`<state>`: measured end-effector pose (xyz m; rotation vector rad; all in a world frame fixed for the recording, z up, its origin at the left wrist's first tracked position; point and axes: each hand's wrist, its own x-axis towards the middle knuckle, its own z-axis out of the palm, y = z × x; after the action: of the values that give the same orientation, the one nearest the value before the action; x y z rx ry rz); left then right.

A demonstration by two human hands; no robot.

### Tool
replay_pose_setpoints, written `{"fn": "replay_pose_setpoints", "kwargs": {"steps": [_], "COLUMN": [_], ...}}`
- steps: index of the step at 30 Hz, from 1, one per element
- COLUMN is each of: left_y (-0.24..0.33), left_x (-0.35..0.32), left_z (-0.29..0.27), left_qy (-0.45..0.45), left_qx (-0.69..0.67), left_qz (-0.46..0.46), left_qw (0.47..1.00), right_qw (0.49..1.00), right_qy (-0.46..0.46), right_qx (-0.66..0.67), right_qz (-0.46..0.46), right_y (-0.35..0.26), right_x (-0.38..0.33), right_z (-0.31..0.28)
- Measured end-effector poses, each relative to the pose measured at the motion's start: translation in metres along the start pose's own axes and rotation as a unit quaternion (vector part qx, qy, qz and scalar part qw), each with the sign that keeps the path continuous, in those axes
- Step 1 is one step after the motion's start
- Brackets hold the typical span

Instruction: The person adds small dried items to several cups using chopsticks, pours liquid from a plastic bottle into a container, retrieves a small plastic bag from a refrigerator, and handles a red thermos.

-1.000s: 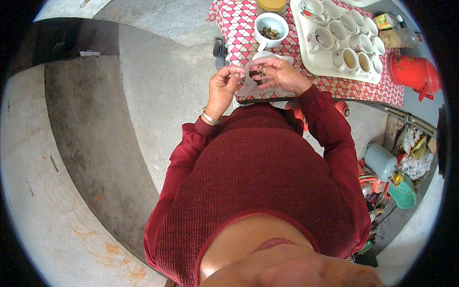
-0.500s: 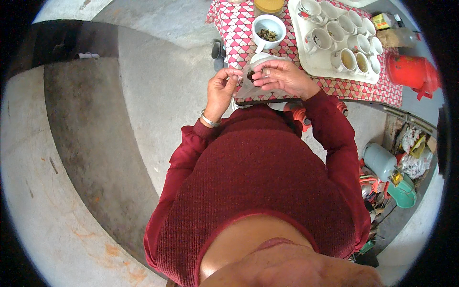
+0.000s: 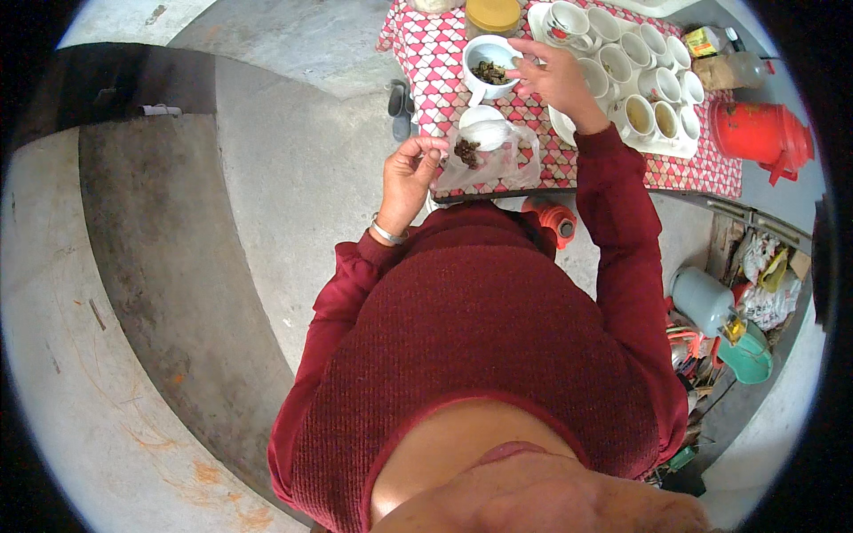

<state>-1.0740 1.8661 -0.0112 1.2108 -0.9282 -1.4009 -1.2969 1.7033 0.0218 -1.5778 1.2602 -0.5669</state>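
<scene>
The right hand (image 3: 553, 80) has moved from the plastic bag (image 3: 509, 165) to the white cup (image 3: 489, 50). Dark leaves (image 3: 466, 153) in the bag now show fully.

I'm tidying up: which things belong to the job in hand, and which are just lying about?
In use:
white mug of leaves, by right hand
plastic bag of dark leaves, by left hand

Apparently lying about:
gas cylinder
red container
grey footwear
possibly mugs on tray
</scene>
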Motion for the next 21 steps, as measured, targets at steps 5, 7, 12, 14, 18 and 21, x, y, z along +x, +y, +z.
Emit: {"fn": "replay_pose_setpoints", "kwargs": {"steps": [5, 7, 12, 14, 18, 21], "left_y": [0.002, 0.005, 0.006, 0.008, 0.021, 0.031], "left_x": [-0.001, -0.001, 0.005, 0.007, 0.009, 0.009], "left_z": [0.002, 0.003, 0.011, 0.016, 0.028, 0.038], "left_qy": [-0.006, -0.012, -0.046, -0.066, -0.107, -0.148], "left_qx": [-0.005, -0.014, -0.017, -0.018, -0.019, 0.016], "left_qz": [0.006, -0.002, -0.028, -0.037, -0.052, -0.041], "left_qw": [1.000, 1.000, 0.998, 0.997, 0.993, 0.988], "right_qw": [0.985, 0.978, 0.980, 0.998, 0.983, 0.969], "right_qy": [-0.023, -0.066, -0.044, -0.050, -0.091, -0.099], "right_qx": [-0.162, -0.188, -0.189, -0.046, 0.154, 0.207], "right_qz": [-0.063, -0.062, -0.040, -0.011, -0.039, -0.090], "right_y": [0.022, 0.030, 0.046, 0.063, 0.030, 0.010], "right_x": [-0.040, -0.068, -0.106, -0.110, -0.114, -0.112], "right_z": [-0.015, -0.003, 0.040, 0.052, 0.059, 0.067]}}
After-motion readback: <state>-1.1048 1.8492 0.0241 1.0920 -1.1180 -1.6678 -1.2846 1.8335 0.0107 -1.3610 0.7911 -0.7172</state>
